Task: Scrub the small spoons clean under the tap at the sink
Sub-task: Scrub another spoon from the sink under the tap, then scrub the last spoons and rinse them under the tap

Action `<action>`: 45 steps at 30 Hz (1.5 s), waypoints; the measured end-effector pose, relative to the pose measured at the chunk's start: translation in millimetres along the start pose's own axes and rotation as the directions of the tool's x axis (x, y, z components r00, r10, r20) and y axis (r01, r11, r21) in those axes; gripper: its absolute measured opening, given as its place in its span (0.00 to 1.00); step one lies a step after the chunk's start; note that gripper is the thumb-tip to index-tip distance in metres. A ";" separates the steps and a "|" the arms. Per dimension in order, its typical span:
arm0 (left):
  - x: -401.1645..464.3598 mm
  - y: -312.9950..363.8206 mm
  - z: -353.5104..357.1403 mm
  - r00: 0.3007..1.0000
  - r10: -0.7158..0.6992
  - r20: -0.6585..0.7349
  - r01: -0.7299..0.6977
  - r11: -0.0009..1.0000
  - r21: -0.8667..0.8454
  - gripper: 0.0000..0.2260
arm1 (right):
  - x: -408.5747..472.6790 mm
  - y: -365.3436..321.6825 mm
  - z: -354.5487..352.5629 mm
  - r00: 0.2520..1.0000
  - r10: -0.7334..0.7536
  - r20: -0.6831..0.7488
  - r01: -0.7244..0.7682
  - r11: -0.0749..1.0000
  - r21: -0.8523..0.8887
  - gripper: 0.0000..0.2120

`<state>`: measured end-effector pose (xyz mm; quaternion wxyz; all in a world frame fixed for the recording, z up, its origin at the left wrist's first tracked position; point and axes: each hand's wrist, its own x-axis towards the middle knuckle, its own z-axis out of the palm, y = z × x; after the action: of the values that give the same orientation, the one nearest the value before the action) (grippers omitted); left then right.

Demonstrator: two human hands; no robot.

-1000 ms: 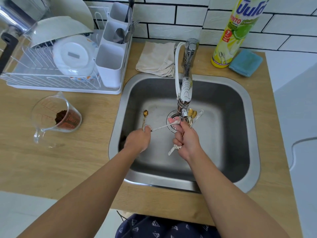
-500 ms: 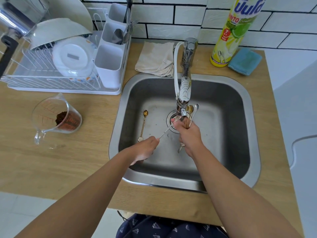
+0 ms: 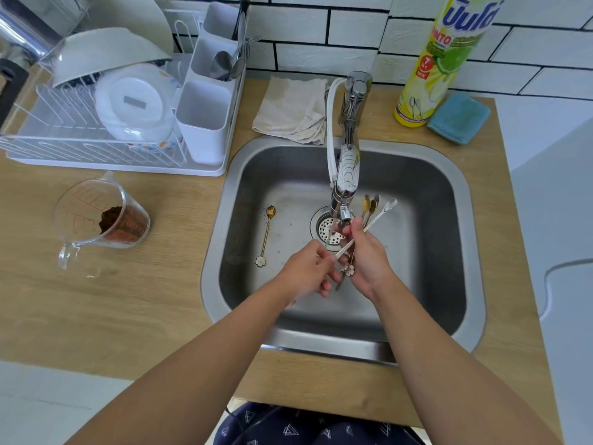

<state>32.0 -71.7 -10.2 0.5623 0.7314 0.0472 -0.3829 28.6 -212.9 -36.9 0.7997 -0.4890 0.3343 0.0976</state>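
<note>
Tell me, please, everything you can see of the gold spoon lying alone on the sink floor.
The gold spoon is slim and looks like gold-coloured metal, with a small oval bowl that carries a dark brownish smear. Its thin straight stem ends in a white, flower-shaped finial edged in gold. It lies flat on the steel floor of the sink, bowl towards the back wall and flower end towards the person, left of the drain strainer. Neither hand touches it, and it lies apart from the other spoons.
</note>
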 end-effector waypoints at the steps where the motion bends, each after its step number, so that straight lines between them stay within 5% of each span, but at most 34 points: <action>1: 2.0 -0.4 1.1 1.000 0.015 0.002 -0.016 0.999 0.049 0.06 | 0.1 -1.0 0.3 1.000 0.004 -0.028 -0.004 1.000 -0.005 0.20; 5: 16.3 -2.3 -5.0 0.997 0.076 0.019 -0.077 0.917 0.391 0.14 | 0.4 -4.7 0.6 0.998 0.030 -0.059 -0.022 0.992 0.125 0.19; 7: 26.6 -5.4 -20.5 0.989 0.121 -0.082 -0.056 0.830 0.554 0.18 | 1.3 -6.6 -2.2 0.996 0.034 -0.077 -0.019 0.982 0.187 0.18; 10: 47.5 -16.4 -51.4 0.931 0.207 -0.302 0.085 0.681 0.727 0.10 | 3.2 -9.2 -7.9 0.997 0.027 -0.072 -0.010 0.975 0.223 0.16; 14: 65.8 -35.6 -68.5 0.918 0.095 -0.384 0.295 0.481 0.826 0.22 | 3.9 -10.1 -15.0 0.999 0.002 -0.054 0.011 0.973 0.230 0.17; 19: 72.5 -46.9 -63.9 0.909 0.207 -0.362 0.263 0.387 0.884 0.16 | 4.4 -11.3 -21.2 1.000 0.017 -0.025 -0.010 0.967 0.255 0.16; 27: 61.1 -47.8 -40.9 0.977 0.142 -0.159 0.127 0.211 0.969 0.13 | 5.1 -12.3 -26.1 0.998 0.029 -0.060 -0.011 0.961 0.276 0.17; 32: 55.5 -38.8 -19.0 0.990 0.143 -0.016 -0.056 0.486 0.872 0.12 | 3.4 -14.8 -35.9 0.994 0.031 -0.108 0.005 0.948 0.317 0.18; 41: 43.6 -25.6 -16.4 0.973 0.146 -0.180 0.002 0.772 0.636 0.11 | 2.0 -3.0 -32.8 0.987 0.077 -0.141 -0.041 0.969 0.242 0.14; 43: 40.9 -23.7 -18.5 0.971 0.062 -0.232 0.055 0.882 0.467 0.08 | 2.2 0.1 -27.4 0.986 0.082 -0.146 -0.057 0.985 0.163 0.11; 45: 36.9 -21.4 -17.6 0.974 -0.081 -0.210 0.108 0.986 0.124 0.07 | 1.7 2.7 -19.9 0.983 0.088 -0.162 -0.076 0.994 0.076 0.09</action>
<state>56.2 -62.2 -48.4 0.4851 0.8000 0.1137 -0.3343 19.8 -228.7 -45.8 0.7809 -0.4533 0.4226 0.0779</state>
